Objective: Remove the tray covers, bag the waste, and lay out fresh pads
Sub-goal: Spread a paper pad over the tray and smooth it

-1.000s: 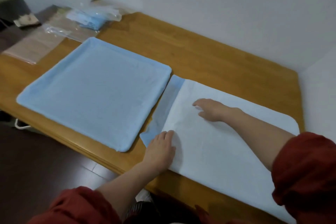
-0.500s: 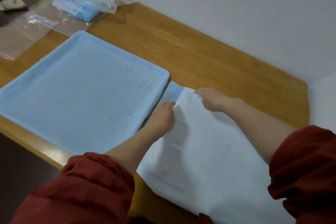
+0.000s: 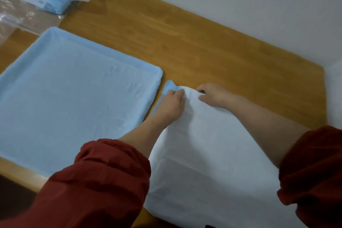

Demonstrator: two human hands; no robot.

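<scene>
White pad (image 3: 212,153) far edge pinched by left hand (image 3: 172,105), right hand (image 3: 212,96); hands close together.

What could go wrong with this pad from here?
1. The left hand and right hand both pinch one far corner of the white pad; lifting from there may drag and crease the rest.
2. That corner sits close beside the blue-covered tray and could catch on its rim.

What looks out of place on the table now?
Only the white pad: its far left corner is bunched up where the left hand and right hand pinch it, and a blue flap pokes out there. The blue pad beside it lies flat.
</scene>
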